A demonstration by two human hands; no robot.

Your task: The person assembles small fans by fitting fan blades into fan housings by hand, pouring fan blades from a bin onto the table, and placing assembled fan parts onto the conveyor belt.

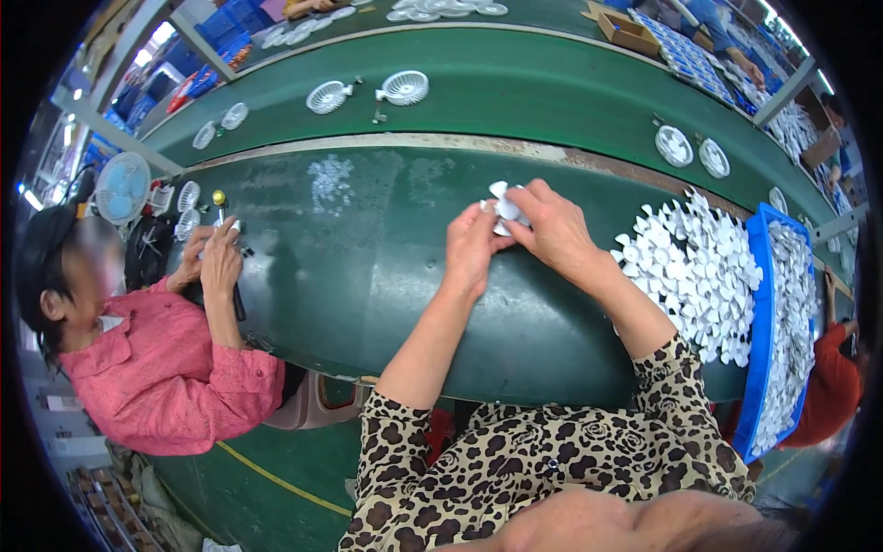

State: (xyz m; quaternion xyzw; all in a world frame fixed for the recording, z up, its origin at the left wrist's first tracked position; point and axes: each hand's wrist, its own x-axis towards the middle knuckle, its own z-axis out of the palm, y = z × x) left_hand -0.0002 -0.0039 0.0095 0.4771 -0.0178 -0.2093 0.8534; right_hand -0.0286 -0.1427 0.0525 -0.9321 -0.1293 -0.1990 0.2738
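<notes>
A small white plastic fan blade (501, 191) is held over the green worktable (368, 267), with its middle partly covered by fingers. My left hand (471, 247) is closed, its fingertips pinching the lower left side of the blade. From the right, my right hand (559, 230) grips the same piece between thumb and fingers. A large heap of similar white fan blades (685, 276) lies on the table to the right of my right forearm. To the left of my hands is a patch of tiny clear or whitish parts (330, 182).
A blue tray (762, 313) full of white parts borders the heap on the right. Beyond the table's far edge, a green conveyor belt (515, 87) carries round white fan guards (405, 87). At left a co-worker in a pink shirt (175, 377) handles parts near a blue fan (122, 189).
</notes>
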